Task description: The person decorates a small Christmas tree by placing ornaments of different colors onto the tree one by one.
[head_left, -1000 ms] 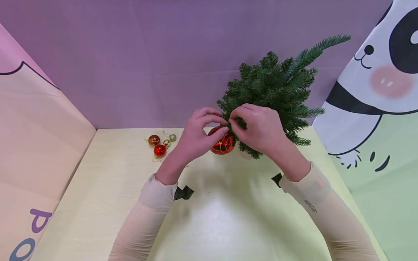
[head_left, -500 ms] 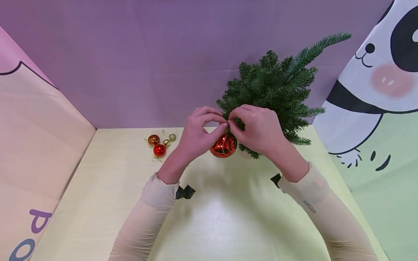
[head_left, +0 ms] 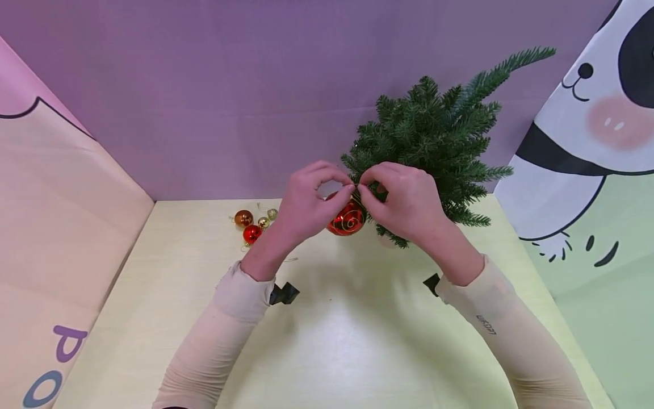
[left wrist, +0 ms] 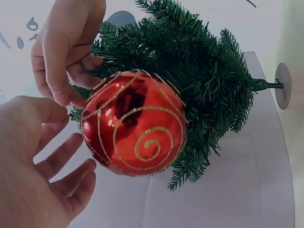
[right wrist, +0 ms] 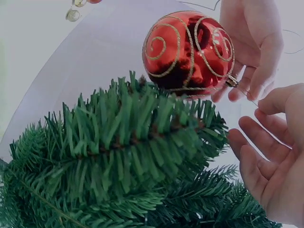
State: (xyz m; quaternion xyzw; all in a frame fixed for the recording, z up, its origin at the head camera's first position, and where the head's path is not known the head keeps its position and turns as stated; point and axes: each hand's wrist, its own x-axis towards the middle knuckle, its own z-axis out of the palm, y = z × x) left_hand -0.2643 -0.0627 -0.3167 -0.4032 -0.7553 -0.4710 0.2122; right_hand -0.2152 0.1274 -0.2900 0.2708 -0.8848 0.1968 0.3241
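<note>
A large shiny red Christmas bauble (head_left: 347,221) with gold glitter swirls hangs below both hands, close to the left side of a small artificial Christmas tree (head_left: 429,136). Its thin hanging string (right wrist: 247,92) runs from the gold cap (right wrist: 231,81) up to the fingertips. My left hand (head_left: 313,204) pinches the string between thumb and index finger, the other fingers loosely bent. Facing it, my right hand (head_left: 409,199) pinches the string too, fingertips right beside the left ones. In the right wrist view a tree branch (right wrist: 133,137) reaches just under the bauble.
Small ornaments lie on the table (head_left: 168,318) at the back left: a copper ball (head_left: 243,218), a red ball (head_left: 252,234) and two little gold ones. A loose gold thread (head_left: 290,259) lies near the left wrist. A purple cloth (head_left: 204,102) stands behind.
The left thumb and index finger, apart a second ago, now meet on the string. The bauble dipped, then rose and shifted slightly left. The tree stands as before.
</note>
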